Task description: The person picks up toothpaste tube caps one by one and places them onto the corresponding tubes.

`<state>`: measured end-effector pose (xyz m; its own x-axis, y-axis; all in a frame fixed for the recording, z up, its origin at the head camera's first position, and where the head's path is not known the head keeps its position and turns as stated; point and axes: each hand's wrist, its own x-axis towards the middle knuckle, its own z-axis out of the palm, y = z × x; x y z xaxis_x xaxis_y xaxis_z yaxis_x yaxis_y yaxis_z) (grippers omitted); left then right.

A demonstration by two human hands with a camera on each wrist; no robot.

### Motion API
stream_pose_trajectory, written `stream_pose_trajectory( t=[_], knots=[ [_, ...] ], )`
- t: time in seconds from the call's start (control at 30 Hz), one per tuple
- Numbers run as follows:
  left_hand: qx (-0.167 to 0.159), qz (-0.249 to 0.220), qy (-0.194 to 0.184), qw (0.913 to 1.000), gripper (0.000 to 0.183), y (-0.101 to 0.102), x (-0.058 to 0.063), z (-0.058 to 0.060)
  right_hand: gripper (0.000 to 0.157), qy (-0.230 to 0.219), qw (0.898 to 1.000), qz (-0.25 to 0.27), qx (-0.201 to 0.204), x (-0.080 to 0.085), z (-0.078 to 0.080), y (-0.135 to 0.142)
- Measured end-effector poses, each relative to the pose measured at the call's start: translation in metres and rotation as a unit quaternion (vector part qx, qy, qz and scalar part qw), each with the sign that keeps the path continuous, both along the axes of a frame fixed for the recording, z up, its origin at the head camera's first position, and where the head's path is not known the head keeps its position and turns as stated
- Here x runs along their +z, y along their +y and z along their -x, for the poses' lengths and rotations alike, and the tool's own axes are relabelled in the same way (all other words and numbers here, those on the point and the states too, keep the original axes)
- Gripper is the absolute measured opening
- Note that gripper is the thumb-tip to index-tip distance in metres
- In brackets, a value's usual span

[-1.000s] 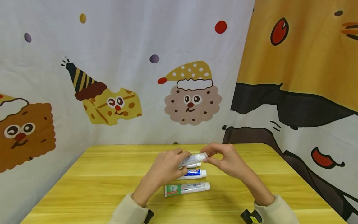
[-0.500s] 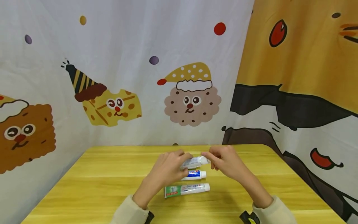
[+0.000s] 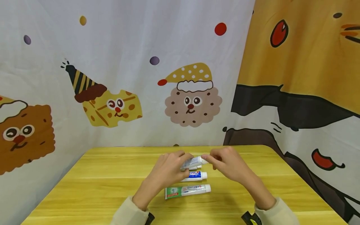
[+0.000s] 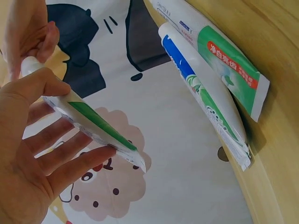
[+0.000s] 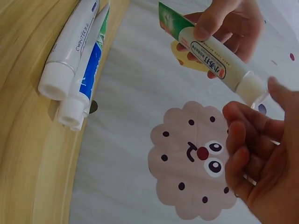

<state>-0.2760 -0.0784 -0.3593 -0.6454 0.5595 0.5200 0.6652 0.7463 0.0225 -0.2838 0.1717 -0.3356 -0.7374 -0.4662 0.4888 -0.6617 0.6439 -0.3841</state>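
Observation:
My left hand (image 3: pixel 169 168) grips a white and green toothpaste tube (image 5: pixel 210 58) between thumb and fingers, raised above the table and slightly tilted. Its white cap (image 5: pixel 252 88) points toward my right hand (image 3: pixel 229 164). The right thumb and index finger pinch at the cap, the other fingers loosely curled beside it, as the right wrist view shows. In the left wrist view the tube's flat green-striped end (image 4: pixel 135 161) sticks out past my left fingers. The left hand partly hides the tube in the head view.
On the wooden table (image 3: pixel 98 184) lie a blue and white toothpaste tube (image 3: pixel 195 176) and, nearer, a green and white one (image 3: pixel 188 191). A further white-capped tube (image 3: pixel 198 167) shows just below the held one. A cartoon-printed curtain (image 3: pixel 126 47) stands behind.
The right hand has turned at the wrist around the cap, its thumb moving from below to on top. The left hand keeps its grip on the tube, nearly still.

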Motion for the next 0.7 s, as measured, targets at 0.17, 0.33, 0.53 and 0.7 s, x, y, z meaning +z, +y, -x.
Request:
stream_pose_trajectory(
  t=[0.17,0.33,0.53,0.7],
  knots=[
    [-0.004,0.001,0.009,1.0000,0.038,0.0015,-0.0020,0.0009,0.019,-0.007,1.000,-0.014,-0.020,0.0009,-0.0006,0.0018],
    [-0.006,0.001,0.014,0.9999,0.037,0.0018,-0.0021,0.0014,0.014,0.021,0.999,-0.010,0.032,0.0001,-0.0001,0.0014],
    [-0.003,0.014,0.023,0.9996,0.037,0.0019,-0.0023,0.0007,0.028,0.010,0.999,-0.048,-0.020,-0.0004,-0.0011,0.0000],
    [-0.004,0.017,0.014,0.9997,0.037,0.0032,-0.0042,0.0015,0.018,0.002,0.998,-0.060,0.003,0.0004,-0.0016,0.0020]
  ],
)
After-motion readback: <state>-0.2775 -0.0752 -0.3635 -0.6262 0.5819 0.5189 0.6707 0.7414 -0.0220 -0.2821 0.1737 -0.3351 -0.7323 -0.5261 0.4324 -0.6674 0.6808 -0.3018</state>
